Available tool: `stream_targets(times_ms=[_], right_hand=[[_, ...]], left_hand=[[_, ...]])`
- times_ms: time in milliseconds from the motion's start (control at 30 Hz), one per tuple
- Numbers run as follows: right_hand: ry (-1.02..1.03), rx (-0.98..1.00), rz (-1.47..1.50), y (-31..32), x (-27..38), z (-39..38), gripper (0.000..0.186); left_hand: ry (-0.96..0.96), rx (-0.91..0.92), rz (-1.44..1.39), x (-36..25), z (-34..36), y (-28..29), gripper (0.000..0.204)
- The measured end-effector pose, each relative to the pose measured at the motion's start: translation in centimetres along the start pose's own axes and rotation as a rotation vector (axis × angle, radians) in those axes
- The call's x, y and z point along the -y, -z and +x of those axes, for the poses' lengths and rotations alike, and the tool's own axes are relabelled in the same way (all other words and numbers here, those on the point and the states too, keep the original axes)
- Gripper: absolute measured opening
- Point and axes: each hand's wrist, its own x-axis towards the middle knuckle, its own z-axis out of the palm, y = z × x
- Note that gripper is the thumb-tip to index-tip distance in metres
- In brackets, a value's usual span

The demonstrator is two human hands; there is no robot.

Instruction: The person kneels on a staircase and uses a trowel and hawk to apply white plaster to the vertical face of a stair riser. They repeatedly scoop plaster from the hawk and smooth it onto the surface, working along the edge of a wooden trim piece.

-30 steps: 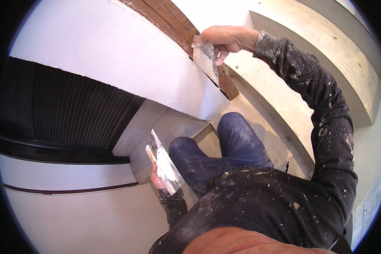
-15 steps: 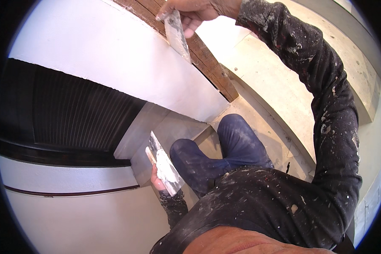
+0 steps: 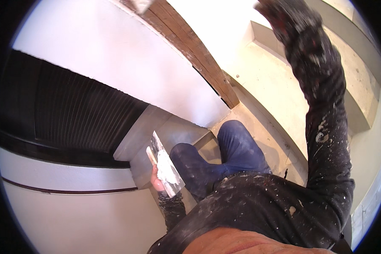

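Observation:
My left hand [image 3: 156,181] is closed around the handle of a plastering trowel [image 3: 173,189], held low beside my left knee. A thick heap of white plaster [image 3: 167,168] lies on its steel blade. My right arm [image 3: 321,80], in a dark sleeve spattered with paint, reaches up and past the top edge of the picture, so its hand is out of sight. At the top edge, a pale flat piece [image 3: 142,4] shows in front of a wooden beam [image 3: 190,44]; it looks like part of a blade. Beside the beam runs a smooth white wall face [image 3: 110,55].
Dark ribbed panelling [image 3: 80,110] fills the left, above a white wall [image 3: 80,220] with a dark red strip. Pale steps [image 3: 279,101] curve up on the right. My bent knees [image 3: 237,139] are at the centre, by the beam's lower end.
My right hand, which held a flat blade against the beam's edge, has moved up out of the picture. My left hand and its loaded trowel have barely moved.

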Motion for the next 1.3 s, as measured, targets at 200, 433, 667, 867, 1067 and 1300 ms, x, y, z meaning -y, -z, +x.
stream_targets(times_ms=[200, 433, 667, 867, 1067, 1300], right_hand=[[0.073, 0.006, -0.492, -6.8, -1.0, -12.2, 0.024], [0.438, 0.356, -0.894, -17.4, -6.9, -20.4, 0.050], [0.250, 0.487, -0.959, -16.0, -9.6, -24.4, 0.054], [-0.006, 0.410, -0.926, -12.7, -8.8, -24.9, 0.059], [0.345, 0.516, -1.090, -12.9, -6.2, -20.8, 0.040], [0.331, 0.702, -1.021, -15.3, -7.3, -19.3, 0.038]], left_hand=[[0.016, 0.161, -0.043, 0.3, -0.3, -2.1, 0.047], [0.073, 0.299, -0.117, 0.7, 1.1, -3.7, 0.043], [-0.003, 0.366, -0.091, 0.3, 2.0, -5.0, 0.046], [0.066, 0.254, 0.091, -3.8, 1.2, -4.8, 0.049], [0.243, 0.298, 0.154, -4.4, 1.7, -5.7, 0.047], [0.350, 0.289, 0.192, -3.3, 3.1, -5.7, 0.047]])
